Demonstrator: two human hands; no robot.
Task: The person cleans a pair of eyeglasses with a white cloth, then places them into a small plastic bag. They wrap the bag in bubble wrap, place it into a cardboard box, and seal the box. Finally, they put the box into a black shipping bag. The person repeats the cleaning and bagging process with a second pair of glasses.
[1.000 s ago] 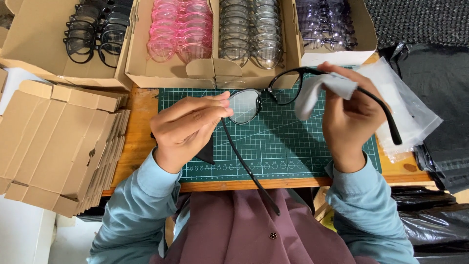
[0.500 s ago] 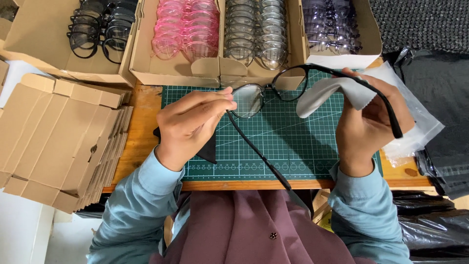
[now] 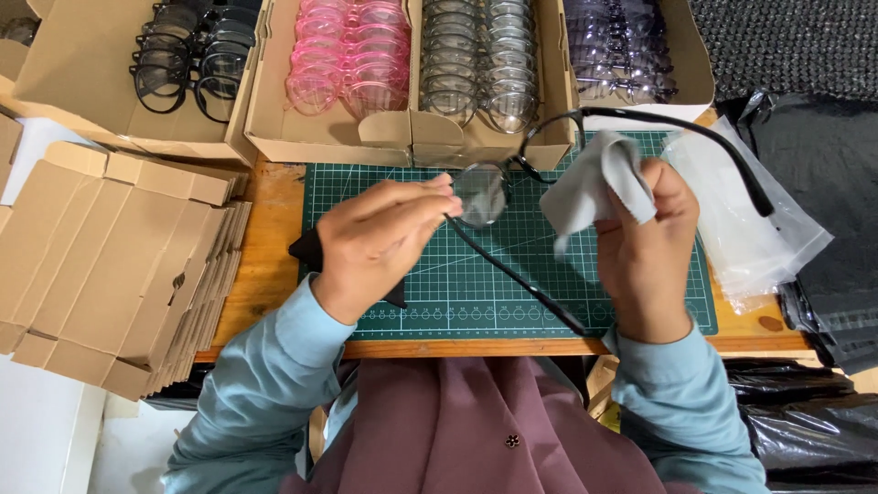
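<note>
— Centre of the frame: the left hand [image 3: 380, 242] pinches a pair of black-framed glasses [image 3: 512, 178] at one lens, fingers closed on the rim, above the green cutting mat [image 3: 412, 302].

— And the right hand [image 3: 645, 252]?

— Closed around a grey cleaning cloth [image 3: 594, 187], which half covers the other lens. A second ago the cloth sat further right, off the frame; now it is drawn in against the glass, and the glasses have tilted, one temple slanting down toward the lower middle, the other jutting to the upper right.

— So the wiping looks to be moving onto that lens?

— That is my read. Along the top edge, cardboard trays of black glasses [image 3: 178, 59], pink glasses [image 3: 347, 55], grey ones [image 3: 476, 55] and purple ones [image 3: 613, 41]. Flat cardboard boxes [image 3: 110, 265] stacked at left, clear plastic bags [image 3: 750, 229] at right.
</note>
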